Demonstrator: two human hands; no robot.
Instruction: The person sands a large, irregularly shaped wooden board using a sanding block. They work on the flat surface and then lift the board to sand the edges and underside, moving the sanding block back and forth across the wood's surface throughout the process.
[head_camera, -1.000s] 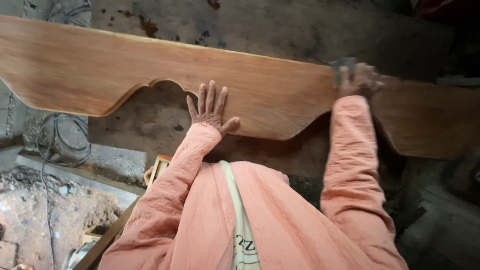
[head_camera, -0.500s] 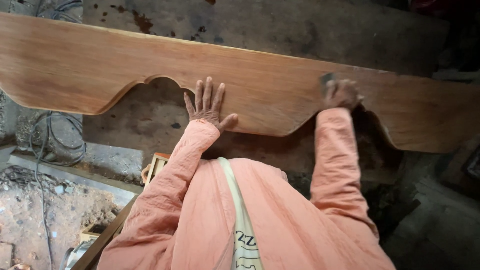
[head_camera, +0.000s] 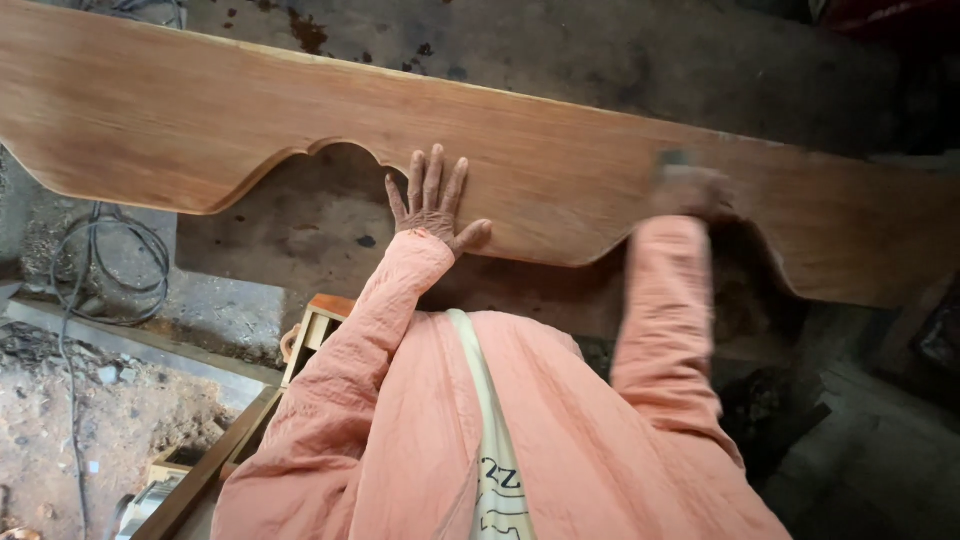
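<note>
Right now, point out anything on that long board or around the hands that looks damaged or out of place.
Nothing on the wooden board looks damaged: its face is smooth and its scalloped edge unbroken. The left hand lies flat on it. The right hand is blurred, pressing a small grey piece. Dark stains mark the surface behind.

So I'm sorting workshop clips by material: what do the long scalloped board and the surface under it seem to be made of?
The long board looks like solid wood, reddish-brown with lengthwise grain streaks and a smooth, matt face, probably bare or lightly finished. The surface under it looks like rough grey concrete or a worn slab, mottled with dark stains. The left hand lies flat on the board; the blurred right hand presses a small grey piece, possibly abrasive.
</note>
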